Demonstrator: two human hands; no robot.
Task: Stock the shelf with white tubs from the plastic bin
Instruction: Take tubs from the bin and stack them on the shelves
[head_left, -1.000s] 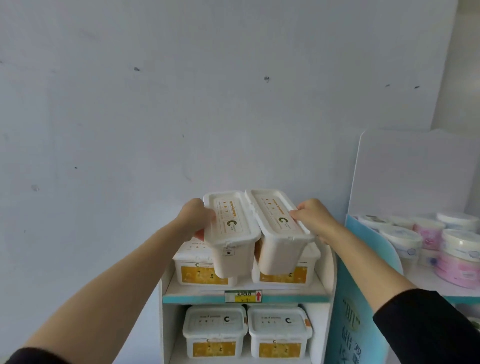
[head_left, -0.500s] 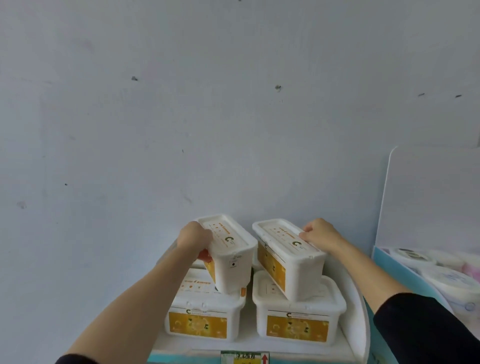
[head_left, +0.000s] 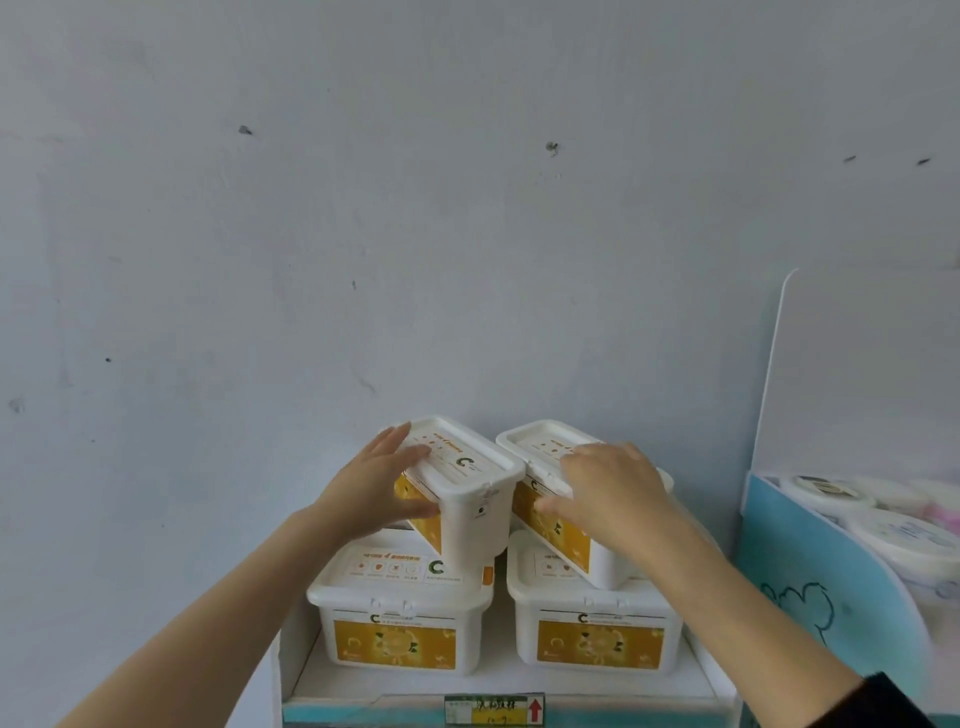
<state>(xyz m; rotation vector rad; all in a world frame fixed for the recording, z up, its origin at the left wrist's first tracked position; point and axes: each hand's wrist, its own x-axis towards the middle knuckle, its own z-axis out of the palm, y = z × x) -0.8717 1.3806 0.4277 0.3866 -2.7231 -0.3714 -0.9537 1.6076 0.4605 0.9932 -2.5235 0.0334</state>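
Observation:
Two white tubs with yellow labels stand side by side on the top shelf: the lower left tub and the lower right tub. A second pair sits on them, turned at an angle. My left hand holds the upper left tub, fingers on its lid and thumb on its labelled side. My right hand lies over the upper right tub and grips its lid and side. The plastic bin is out of view.
A bare grey wall rises right behind the shelf. A price tag with a red arrow sits on the shelf's front edge. To the right, a blue side panel fronts a neighbouring shelf holding round white tubs.
Both upper tubs have come down from mid-air onto the lower pair. My hands have slid from the tubs' far ends to their lids and sides. The view has moved closer.

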